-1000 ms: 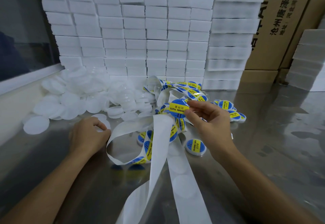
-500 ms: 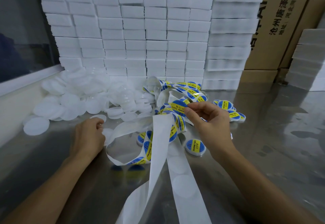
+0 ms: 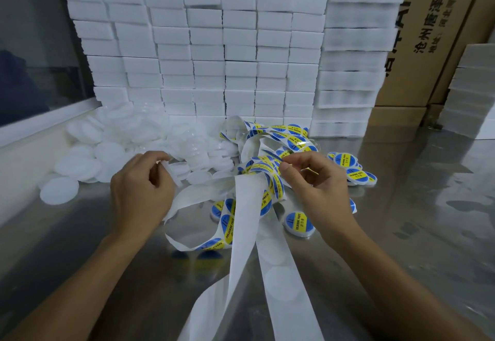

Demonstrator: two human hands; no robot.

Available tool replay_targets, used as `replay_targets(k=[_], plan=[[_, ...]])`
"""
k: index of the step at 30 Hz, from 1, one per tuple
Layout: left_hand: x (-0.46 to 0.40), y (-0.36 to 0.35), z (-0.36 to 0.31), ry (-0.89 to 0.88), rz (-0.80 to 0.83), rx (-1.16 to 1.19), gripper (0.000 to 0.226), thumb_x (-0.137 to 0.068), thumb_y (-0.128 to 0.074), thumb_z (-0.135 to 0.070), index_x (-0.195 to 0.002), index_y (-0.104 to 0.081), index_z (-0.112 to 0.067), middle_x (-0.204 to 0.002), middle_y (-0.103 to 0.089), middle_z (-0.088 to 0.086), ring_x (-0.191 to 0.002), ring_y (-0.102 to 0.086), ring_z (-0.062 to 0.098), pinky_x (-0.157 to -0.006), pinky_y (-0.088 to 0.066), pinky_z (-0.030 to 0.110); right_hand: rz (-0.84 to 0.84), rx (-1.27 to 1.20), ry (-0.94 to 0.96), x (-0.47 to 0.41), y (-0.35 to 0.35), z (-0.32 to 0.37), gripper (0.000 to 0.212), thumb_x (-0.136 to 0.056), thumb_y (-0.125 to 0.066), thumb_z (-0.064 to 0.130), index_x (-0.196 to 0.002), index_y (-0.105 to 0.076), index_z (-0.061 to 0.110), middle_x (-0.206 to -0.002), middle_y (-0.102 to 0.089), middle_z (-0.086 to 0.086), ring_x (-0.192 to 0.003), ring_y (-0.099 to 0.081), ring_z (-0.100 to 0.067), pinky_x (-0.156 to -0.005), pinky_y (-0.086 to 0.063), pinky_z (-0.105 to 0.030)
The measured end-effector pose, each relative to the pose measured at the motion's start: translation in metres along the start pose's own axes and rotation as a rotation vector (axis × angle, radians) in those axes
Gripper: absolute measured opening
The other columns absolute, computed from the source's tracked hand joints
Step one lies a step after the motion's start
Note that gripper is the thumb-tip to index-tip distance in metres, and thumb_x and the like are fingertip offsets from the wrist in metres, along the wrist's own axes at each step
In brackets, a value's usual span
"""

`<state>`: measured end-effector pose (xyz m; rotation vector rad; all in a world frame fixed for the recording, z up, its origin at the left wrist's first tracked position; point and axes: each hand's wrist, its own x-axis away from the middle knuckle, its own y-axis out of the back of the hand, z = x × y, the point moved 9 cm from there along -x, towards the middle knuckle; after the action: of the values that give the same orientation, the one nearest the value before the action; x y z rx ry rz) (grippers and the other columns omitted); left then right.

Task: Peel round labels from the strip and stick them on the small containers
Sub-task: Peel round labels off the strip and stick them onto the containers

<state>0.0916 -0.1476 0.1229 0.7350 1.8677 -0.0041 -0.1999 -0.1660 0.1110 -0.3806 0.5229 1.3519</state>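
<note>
Two hands work over a shiny metal table [image 3: 401,220]. The left hand [image 3: 139,193] has its fingers curled round one small white round container [image 3: 167,171], held on its edge just above the table. The right hand [image 3: 318,188] pinches one round label [image 3: 263,167] between thumb and first finger, right at the curly paper strip [image 3: 241,222]. The label is blue with a yellow band across it. The strip is smooth white paper. It loops between the hands and runs down in two long tails toward the bottom of the view.

About six little containers already wear labels: four or so in a bunch [image 3: 353,171] past the right hand, and two [image 3: 298,224] lying by the strip. I cannot count them for sure, since the hand hides some.

A big heap of plain white containers [image 3: 112,150] lies on the left, too many to count. Behind stands a wall of white foam blocks [image 3: 214,54], soft and square. Brown cardboard boxes [image 3: 428,32] stand at the back.
</note>
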Motion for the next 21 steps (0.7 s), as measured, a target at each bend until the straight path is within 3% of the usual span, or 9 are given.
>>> replay_targets(k=[2,6,10,16,21], plan=[[0.000,0.004,-0.001,0.070,-0.015,0.095,0.017,-0.087,-0.058,0.003,-0.091,-0.069,-0.008,-0.063,-0.061,0.006,-0.054,-0.056,0.025,-0.051,-0.041,0.024,0.014,0.021,0.003,0.002,-0.002,0.001,0.003,-0.087,-0.071,0.012,-0.086,-0.072,0.014,-0.078,-0.067,-0.007,-0.067,-0.055,-0.012,-0.060,-0.047,-0.030],[0.004,-0.006,0.003,0.310,0.058,0.468,0.024,-0.090,-0.053,0.007,-0.091,-0.067,-0.014,-0.081,-0.070,0.003,-0.067,-0.070,0.006,-0.056,-0.056,0.019,0.015,0.014,-0.035,0.003,-0.002,-0.002,0.004,-0.089,-0.070,0.012,-0.088,-0.072,0.015,-0.081,-0.069,-0.001,-0.068,-0.057,-0.018,-0.065,-0.052,-0.047],[0.008,-0.017,-0.005,0.458,0.158,0.802,0.025,-0.089,-0.049,0.005,-0.093,-0.067,-0.012,-0.077,-0.073,0.004,-0.071,-0.072,0.021,-0.058,-0.058,0.026,0.003,0.012,-0.037,0.003,-0.001,-0.002,0.006,-0.089,-0.069,0.011,-0.088,-0.072,0.016,-0.081,-0.070,0.004,-0.068,-0.058,-0.026,-0.068,-0.054,-0.052],[0.010,-0.018,-0.009,0.532,0.146,0.880,0.023,-0.092,-0.051,0.004,-0.097,-0.068,-0.010,-0.082,-0.075,0.002,-0.073,-0.073,0.021,-0.060,-0.058,0.024,0.000,0.044,-0.028,0.003,0.000,-0.001,0.007,-0.088,-0.069,0.013,-0.085,-0.073,0.018,-0.083,-0.072,0.005,-0.072,-0.061,-0.032,-0.066,-0.055,-0.051],[0.014,-0.020,-0.002,0.624,0.128,0.843,0.023,-0.091,-0.060,-0.002,-0.086,-0.070,-0.022,-0.085,-0.075,-0.001,-0.073,-0.072,0.021,-0.060,-0.058,0.024,-0.003,0.042,-0.021,0.003,0.000,0.000,0.005,-0.088,-0.069,0.012,-0.088,-0.072,0.016,-0.082,-0.071,0.003,-0.070,-0.064,-0.030,-0.064,-0.056,-0.046]])
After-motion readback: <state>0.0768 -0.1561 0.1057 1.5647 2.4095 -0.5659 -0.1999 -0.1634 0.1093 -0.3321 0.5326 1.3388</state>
